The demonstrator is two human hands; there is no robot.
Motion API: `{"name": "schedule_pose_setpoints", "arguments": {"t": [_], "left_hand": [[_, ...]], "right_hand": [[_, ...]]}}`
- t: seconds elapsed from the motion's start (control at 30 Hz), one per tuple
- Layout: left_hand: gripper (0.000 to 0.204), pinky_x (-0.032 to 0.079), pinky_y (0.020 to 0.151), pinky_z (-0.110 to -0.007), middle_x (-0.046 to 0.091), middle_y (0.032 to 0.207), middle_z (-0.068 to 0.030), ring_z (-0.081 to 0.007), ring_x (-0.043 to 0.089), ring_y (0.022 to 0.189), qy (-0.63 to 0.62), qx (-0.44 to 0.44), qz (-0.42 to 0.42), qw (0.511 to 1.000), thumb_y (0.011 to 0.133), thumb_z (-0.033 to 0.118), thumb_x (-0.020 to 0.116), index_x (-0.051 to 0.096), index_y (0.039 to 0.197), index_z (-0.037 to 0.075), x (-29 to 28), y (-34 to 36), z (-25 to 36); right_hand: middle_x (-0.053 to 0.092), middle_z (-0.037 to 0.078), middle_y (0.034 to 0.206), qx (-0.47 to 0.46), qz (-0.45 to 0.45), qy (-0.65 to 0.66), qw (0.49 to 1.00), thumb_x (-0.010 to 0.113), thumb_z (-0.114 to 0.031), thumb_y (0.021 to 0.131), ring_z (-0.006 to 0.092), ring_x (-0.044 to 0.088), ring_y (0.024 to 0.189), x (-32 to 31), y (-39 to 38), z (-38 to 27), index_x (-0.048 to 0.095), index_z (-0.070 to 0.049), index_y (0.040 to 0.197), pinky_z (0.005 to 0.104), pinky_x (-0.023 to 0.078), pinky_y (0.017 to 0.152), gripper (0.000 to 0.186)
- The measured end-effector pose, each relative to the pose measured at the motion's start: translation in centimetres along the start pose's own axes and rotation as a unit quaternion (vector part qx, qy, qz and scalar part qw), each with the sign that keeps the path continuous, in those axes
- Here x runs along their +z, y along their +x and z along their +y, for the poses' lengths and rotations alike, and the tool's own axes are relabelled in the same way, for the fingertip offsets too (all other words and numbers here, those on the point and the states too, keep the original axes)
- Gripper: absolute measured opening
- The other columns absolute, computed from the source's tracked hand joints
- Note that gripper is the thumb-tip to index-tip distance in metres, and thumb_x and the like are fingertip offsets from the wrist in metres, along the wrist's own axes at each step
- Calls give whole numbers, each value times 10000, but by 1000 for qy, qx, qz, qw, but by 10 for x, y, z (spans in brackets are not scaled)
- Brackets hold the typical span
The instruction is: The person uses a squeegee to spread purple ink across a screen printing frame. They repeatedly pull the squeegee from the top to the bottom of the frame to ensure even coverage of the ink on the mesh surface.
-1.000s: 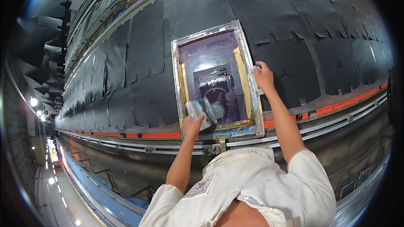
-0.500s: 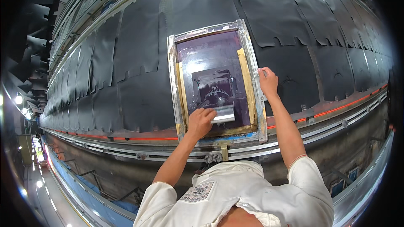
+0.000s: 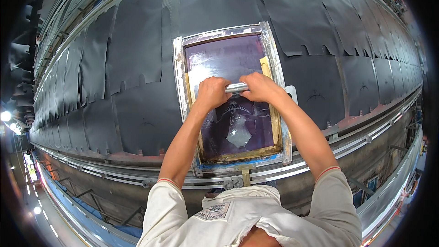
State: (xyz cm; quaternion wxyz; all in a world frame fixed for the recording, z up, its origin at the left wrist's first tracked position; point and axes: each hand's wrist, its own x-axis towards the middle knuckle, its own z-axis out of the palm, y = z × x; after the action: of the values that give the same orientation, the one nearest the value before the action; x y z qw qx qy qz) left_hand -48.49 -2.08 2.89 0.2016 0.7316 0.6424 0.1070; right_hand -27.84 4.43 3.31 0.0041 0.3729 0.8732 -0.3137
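A screen-printing frame (image 3: pixel 279 123) with metal sides and a purple mesh (image 3: pixel 222 50) lies on the long table in front of me. Across the mesh, about midway up, is a silver squeegee (image 3: pixel 236 88). My left hand (image 3: pixel 212 92) grips its left end, and my right hand (image 3: pixel 259 87) is wrapped round its right end. Just below the squeegee shows a pale curved design (image 3: pixel 234 108) in the mesh. A whitish patch of ink (image 3: pixel 238 131) spreads below that design. My hands hide part of the mesh and the squeegee's ends.
Dark sheets (image 3: pixel 137 45) with notched edges cover the table on both sides, some marked with a faint curved print (image 3: pixel 315 96). A metal rail (image 3: pixel 123 176) runs along the near edge, with a bracket (image 3: pixel 246 177) by the frame. A walkway with lights lies at far left.
My right hand has left the frame's right side and taken hold of the squeegee beside my left hand. The squeegee has moved up the mesh, uncovering the whitish patch.
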Motion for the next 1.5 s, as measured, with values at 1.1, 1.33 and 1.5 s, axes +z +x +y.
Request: {"name": "schedule_pose_setpoints", "arguments": {"t": [1.1, 1.33, 1.5], "left_hand": [[269, 483, 747, -425, 712, 804, -66, -286, 684, 792, -21, 65, 7, 998, 623, 67, 812, 753, 875, 139, 53, -133, 24], [177, 554, 718, -485, 718, 773, -138, -361, 706, 756, -1, 33, 47, 998, 699, 171, 846, 751, 828, 94, 8, -31, -14], [146, 567, 709, -480, 719, 780, -148, -370, 707, 764, -3, 30, 76, 997, 699, 130, 813, 750, 826, 95, -2, -23, -26]], "right_hand": [[677, 175, 788, -101, 41, 25, 994, 756, -31, 693, 395, 673, 789, 92, -102, -35, 656, -38, 888, 512, 536, 756, 219], [720, 235, 856, -58, 40, 11, 997, 733, -74, 736, 444, 700, 873, 26, 4, -10, 718, -27, 892, 518, 572, 807, 163], [709, 240, 834, -70, 43, 25, 996, 732, -68, 752, 449, 695, 840, 21, 27, -15, 699, -25, 848, 525, 564, 765, 111]]}}
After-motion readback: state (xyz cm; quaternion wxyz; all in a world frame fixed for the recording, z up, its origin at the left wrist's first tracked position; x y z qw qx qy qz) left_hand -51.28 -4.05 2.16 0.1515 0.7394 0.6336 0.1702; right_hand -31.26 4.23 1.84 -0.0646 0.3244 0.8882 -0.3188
